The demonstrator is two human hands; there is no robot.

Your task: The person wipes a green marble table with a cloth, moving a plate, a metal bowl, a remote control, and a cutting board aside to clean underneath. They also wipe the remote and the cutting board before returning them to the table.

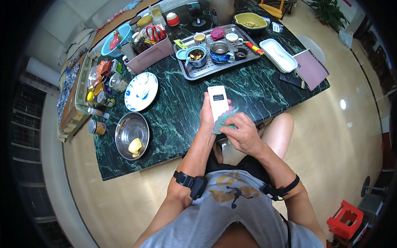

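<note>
My left hand (pixel 207 112) holds a flat white rectangular device (pixel 217 96), perhaps a power bank, with its fingers wrapped behind it. A small dark panel with writing sits on the device's upper part. Pinched in my right hand (pixel 243 131) is a green cloth with a purple edge (pixel 224 120), which lies against the device's lower end. That end is hidden under the cloth. Both hands are over the near edge of the green marble table (pixel 176 102).
A perforated metal tray (pixel 198 73) with cups and a teapot stands beyond my hands. To the left are a blue-and-white plate (pixel 131 97) and a steel bowl (pixel 121 136) holding something yellow. A white plastic tray (pixel 279 55) and a purple booklet (pixel 311 68) lie at right.
</note>
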